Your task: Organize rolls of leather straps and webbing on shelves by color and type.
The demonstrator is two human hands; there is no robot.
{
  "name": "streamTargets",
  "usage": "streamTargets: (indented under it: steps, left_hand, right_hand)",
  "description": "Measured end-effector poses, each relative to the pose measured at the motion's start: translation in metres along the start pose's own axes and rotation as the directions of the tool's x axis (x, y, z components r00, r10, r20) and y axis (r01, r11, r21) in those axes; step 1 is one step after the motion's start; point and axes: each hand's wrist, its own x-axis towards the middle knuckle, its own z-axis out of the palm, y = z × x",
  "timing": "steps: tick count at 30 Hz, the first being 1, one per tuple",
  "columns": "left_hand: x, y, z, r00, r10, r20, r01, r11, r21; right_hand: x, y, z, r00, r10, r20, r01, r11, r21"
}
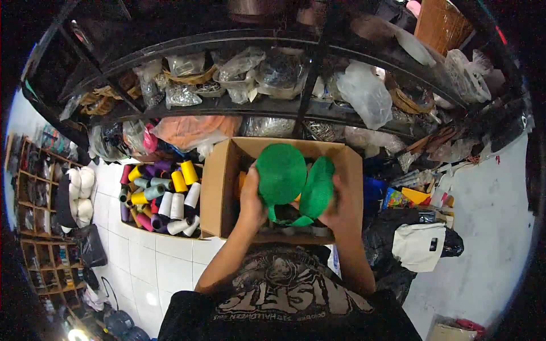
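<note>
Both hands hold green mesh rounds over an open cardboard box (pixel 219 187): the left hand (pixel 253 199) has its grip closed on one green round (pixel 280 173), the right hand (pixel 341 207) on another green round (pixel 318 187) beside it. Left of the left grip sits a tray of thread cones (pixel 162 196)

Green round knitted pieces (pixel 281 173), brown cardboard box (pixel 219 187), multicoloured thread cones (pixel 165 196).

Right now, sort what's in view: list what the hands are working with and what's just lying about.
In hand:
- left hand on the round green woven piece
- right hand on the second green piece
- open cardboard box beneath them

Lying about:
- coloured thread cones
- bagged goods on the shelf
- white bag
</note>
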Motion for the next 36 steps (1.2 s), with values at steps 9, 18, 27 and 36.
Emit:
streamTargets:
  steps: [9,18,27,36]
  left_hand:
    - [-0.009,-0.007,-0.026,0.998,0.024,-0.061,-0.026,0.999,-0.021]
    - [0.000,-0.021,-0.046,0.995,-0.053,-0.089,0.053,0.999,-0.006]
    - [0.008,-0.016,-0.046,0.995,-0.087,-0.051,0.084,0.995,-0.063]
    - [0.027,-0.026,-0.062,1.000,0.007,-0.031,-0.004,0.997,0.080]
  right_hand:
    - [-0.004,-0.006,-0.035,0.980,-0.047,0.192,-0.018,0.946,0.323]
    - [0.006,-0.010,-0.078,0.986,-0.154,0.071,0.164,0.970,-0.177]
    - [-0.027,-0.076,-0.024,0.924,-0.382,0.013,0.373,0.895,-0.246]
    - [-0.094,-0.269,0.190,-0.179,-0.831,0.526,0.770,-0.451,-0.451]
